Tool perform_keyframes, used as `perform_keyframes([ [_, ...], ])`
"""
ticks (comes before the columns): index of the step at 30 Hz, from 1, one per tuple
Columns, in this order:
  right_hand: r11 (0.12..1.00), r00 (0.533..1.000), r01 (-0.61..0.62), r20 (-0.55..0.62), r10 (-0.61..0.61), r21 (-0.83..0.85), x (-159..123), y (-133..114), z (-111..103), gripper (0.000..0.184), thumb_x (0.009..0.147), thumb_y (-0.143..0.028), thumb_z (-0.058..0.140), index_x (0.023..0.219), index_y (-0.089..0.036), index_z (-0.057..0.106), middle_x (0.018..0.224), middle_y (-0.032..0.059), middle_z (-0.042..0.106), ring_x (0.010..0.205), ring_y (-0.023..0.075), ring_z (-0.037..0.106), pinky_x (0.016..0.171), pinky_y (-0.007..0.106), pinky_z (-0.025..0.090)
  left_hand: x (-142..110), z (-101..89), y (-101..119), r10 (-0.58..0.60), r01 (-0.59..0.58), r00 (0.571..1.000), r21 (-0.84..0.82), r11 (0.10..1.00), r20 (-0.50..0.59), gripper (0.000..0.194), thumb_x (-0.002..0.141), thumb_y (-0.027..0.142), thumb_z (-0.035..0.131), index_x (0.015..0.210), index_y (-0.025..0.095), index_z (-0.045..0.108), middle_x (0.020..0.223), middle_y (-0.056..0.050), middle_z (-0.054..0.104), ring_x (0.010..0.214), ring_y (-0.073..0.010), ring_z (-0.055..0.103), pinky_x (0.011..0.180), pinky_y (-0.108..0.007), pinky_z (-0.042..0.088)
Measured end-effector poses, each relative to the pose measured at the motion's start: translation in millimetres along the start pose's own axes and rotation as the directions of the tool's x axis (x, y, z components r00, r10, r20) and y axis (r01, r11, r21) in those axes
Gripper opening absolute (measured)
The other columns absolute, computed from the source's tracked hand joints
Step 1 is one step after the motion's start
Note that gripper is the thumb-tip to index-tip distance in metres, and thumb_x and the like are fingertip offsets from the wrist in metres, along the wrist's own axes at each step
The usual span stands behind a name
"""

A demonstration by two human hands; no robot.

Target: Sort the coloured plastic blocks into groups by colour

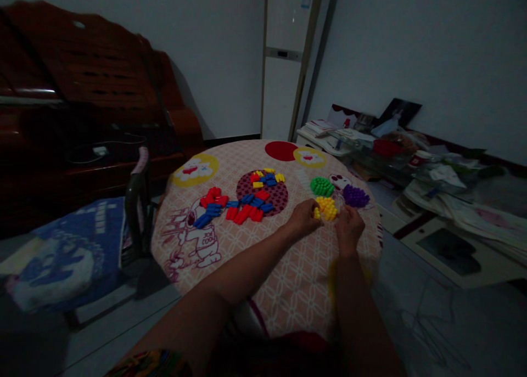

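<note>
My left hand [303, 218] is at the left side of a heap of small yellow plastic pieces [327, 208], its fingers closed round a yellow piece [317, 213]. At the right side of that heap, my right hand [349, 227] has its fingers bent together; what they hold, if anything, is hidden. Just behind the yellow heap lies a green heap [321, 186], and a purple heap [356, 196] sits beyond my right hand. Left of my hands, red pieces [246, 214] and blue pieces [208, 215] lie in loose bunches. A mixed bunch with yellow pieces [280, 177] is farther back.
Everything lies on a round table with a patterned cloth [288, 278]. A chair with a blue cover [82, 251] stands at the left, near a wooden bench [94, 80]. At the right is a low glass-topped table [362, 146] crowded with papers and household things.
</note>
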State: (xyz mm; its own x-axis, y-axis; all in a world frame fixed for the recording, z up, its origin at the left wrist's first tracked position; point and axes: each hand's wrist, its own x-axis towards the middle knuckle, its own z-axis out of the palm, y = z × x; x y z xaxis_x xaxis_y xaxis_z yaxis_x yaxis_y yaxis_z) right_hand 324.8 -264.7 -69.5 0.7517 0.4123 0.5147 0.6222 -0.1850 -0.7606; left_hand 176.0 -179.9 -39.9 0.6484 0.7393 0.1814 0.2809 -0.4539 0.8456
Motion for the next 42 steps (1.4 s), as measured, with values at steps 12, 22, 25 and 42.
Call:
perform_keyframes([
  [12,1.0,1.0,-0.015,0.018,0.015,-0.005,-1,-4,-2,0.052,0.088,-0.052,0.043,0.107,-0.014,0.073,0.085,0.0116,0.073,0.079,0.0249,0.065,0.071,0.035,0.05,-3,-1.9,-3,0.031,-0.024,0.992,0.061,0.998,-0.122,0.032,0.067,0.006,0.06,0.097,0.017,0.064,0.084,-0.001,0.068,0.072,-0.0133,0.056,0.064,-0.024,0.04],
  [22,0.999,0.999,-0.031,0.031,0.032,-0.018,-1,-8,-5,0.05,0.091,-0.051,0.039,0.101,-0.015,0.072,0.077,0.0095,0.071,0.072,0.0234,0.063,0.067,0.032,0.046,-3,-2.1,-5,0.06,-0.054,0.99,0.046,0.997,-0.128,0.026,0.068,0.008,0.06,0.092,0.015,0.068,0.077,-0.001,0.066,0.071,-0.0137,0.055,0.067,-0.025,0.042],
  [25,0.998,0.998,-0.052,0.041,0.054,-0.03,-1,-10,-6,0.048,0.092,-0.05,0.037,0.093,-0.017,0.072,0.073,0.0081,0.069,0.069,0.0223,0.062,0.066,0.031,0.044,-5,-1.3,-2,0.058,-0.055,0.991,0.031,0.998,-0.119,0.025,0.068,0.008,0.06,0.091,0.015,0.068,0.076,-0.001,0.065,0.07,-0.0131,0.054,0.066,-0.024,0.042],
  [42,0.999,0.998,-0.04,0.042,0.04,-0.008,0,-13,-7,0.044,0.092,-0.048,0.038,0.086,-0.019,0.07,0.07,0.0065,0.068,0.067,0.0215,0.059,0.064,0.03,0.042,6,7.0,-5,0.165,-0.15,0.981,0.135,0.979,-0.103,0.038,0.072,0.005,0.053,0.105,0.017,0.069,0.092,-0.006,0.07,0.081,-0.0178,0.06,0.08,-0.03,0.05],
])
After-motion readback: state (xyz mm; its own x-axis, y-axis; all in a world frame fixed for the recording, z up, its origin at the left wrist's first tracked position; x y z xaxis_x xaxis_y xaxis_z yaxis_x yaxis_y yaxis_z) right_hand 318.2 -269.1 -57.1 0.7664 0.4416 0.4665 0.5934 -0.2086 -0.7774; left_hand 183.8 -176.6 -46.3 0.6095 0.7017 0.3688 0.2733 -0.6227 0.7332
